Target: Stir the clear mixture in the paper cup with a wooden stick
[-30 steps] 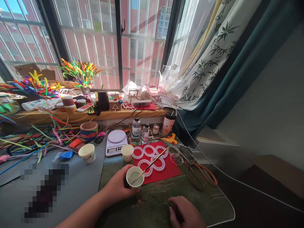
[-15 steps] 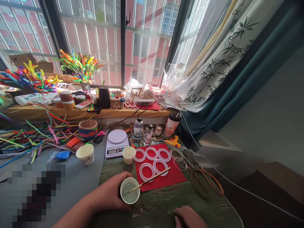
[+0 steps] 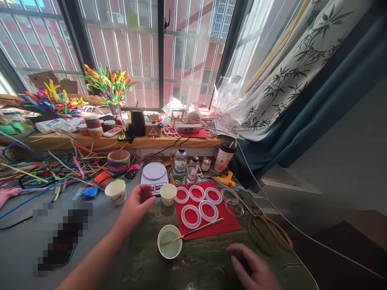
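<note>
My left hand is open, thumb and fingers apart, just left of a white paper cup and in front of the kitchen scale. A second paper cup stands nearer me, holding clear liquid, with a thin wooden stick leaning out over its rim. Several translucent ring molds lie on a red sheet. My right hand hovers over the table's front right, fingers loosely bent and apart, holding nothing.
Stacked paper cups stand at left, near scattered pipe cleaners. Behind the molds are two clear bottles, a lidded drink cup and a yellow glue gun. Orange-handled scissors lie at right, beside a white cable.
My left hand has let go of the cup with the stick and moved up and left toward the other cup. My right hand has come further into view.
</note>
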A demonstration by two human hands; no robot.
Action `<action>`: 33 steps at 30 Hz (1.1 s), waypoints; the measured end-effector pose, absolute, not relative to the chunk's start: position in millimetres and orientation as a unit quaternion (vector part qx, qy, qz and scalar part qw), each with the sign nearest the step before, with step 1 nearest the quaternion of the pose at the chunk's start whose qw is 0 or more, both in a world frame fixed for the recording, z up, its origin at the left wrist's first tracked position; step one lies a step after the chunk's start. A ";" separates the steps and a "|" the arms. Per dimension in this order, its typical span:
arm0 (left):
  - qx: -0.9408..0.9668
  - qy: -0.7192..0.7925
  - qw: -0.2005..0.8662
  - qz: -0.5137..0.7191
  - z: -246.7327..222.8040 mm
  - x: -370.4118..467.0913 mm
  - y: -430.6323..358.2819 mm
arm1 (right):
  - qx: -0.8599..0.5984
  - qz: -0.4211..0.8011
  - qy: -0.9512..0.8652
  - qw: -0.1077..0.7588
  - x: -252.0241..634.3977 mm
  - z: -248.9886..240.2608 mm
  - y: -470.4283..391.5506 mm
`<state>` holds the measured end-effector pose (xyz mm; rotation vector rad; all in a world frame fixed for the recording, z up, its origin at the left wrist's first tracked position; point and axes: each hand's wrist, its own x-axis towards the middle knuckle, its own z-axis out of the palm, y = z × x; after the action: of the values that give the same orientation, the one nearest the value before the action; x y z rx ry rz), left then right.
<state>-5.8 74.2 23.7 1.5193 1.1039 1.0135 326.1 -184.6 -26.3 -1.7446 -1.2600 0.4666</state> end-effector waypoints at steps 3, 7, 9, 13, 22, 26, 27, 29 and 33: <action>0.621 0.459 0.464 0.434 10.4 26.6 85.4 | -0.702 0.207 -0.519 0.442 351.2 26.8 -133.6; 0.634 0.444 0.422 0.472 -7.5 32.8 94.8 | -0.699 0.202 -0.542 0.421 380.2 72.9 -44.3; 0.676 0.413 0.358 0.494 -13.1 23.5 96.8 | -0.703 0.210 -0.547 0.403 385.4 75.4 -2.4; 0.651 0.416 0.280 0.570 -12.9 8.3 95.5 | -0.713 0.229 -0.527 0.402 373.7 52.5 64.8; 0.678 0.389 0.253 0.570 -14.9 10.0 91.2 | -0.682 0.301 -0.511 0.428 346.7 23.6 108.5; 0.676 0.380 0.253 0.578 -8.8 8.8 90.1 | -0.650 0.298 -0.528 0.457 346.6 50.6 94.8; 0.676 0.378 0.250 0.581 -2.1 9.3 89.8 | -0.637 0.302 -0.537 0.464 344.5 61.3 92.0; 0.678 0.375 0.256 0.578 18.2 12.9 89.3 | -0.601 0.326 -0.561 0.466 336.6 85.8 87.7; 0.717 0.370 0.331 0.489 68.8 29.7 87.6 | -0.533 0.373 -0.623 0.434 307.4 132.0 80.4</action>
<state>29.7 87.6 68.8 1.8745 0.9677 1.2793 307.4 80.4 132.0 -1.3272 -1.5518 0.9294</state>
